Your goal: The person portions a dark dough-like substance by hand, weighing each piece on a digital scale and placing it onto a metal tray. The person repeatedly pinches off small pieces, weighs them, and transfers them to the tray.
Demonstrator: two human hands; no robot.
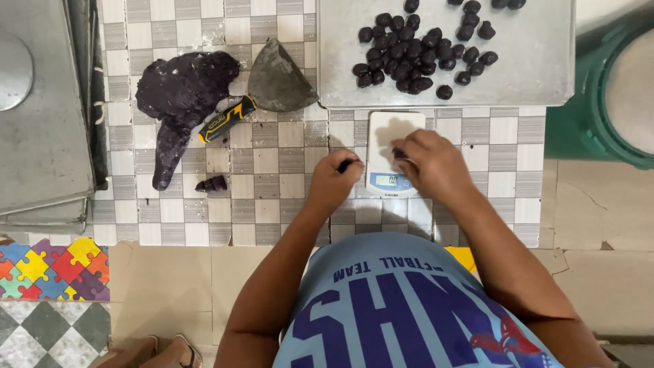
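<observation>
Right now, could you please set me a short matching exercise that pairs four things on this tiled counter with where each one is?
Things:
1. dough balls
2. scraper
3. scale
4. big dough lump

Places:
A. under the two hands, left hand and right hand
B. far left of the tiled counter
C. heaped on the metal tray
D. between the lump and the tray

Pairs: 1-C, 2-D, 3-A, 4-B
</observation>
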